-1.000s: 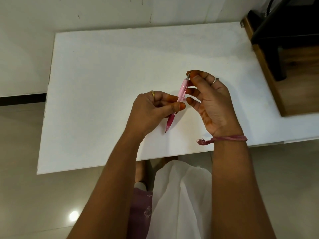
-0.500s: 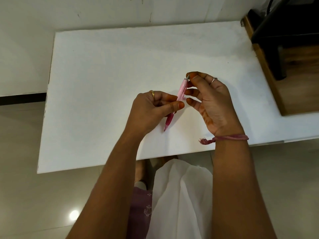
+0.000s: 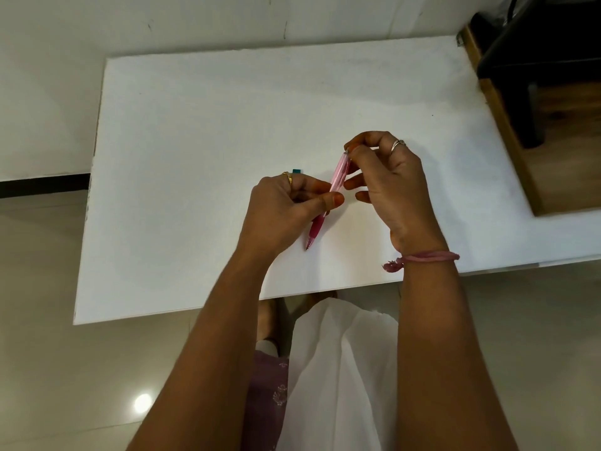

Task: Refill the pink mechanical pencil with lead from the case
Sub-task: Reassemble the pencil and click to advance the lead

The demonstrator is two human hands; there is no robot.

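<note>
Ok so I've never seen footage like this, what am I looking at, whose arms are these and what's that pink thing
There is one picture, from a camera worn on a person's head, looking forward and down, so the arms reaching in from below are the wearer's own. There is no machine. The left hand pinches the middle of a pink mechanical pencil, tip pointing down toward the white table. The right hand has its fingertips at the pencil's top end; what they are doing there is too small to see. A small teal object peeks out behind the left hand; I cannot tell what it is. A dark wooden piece of furniture stands at the right.
</note>
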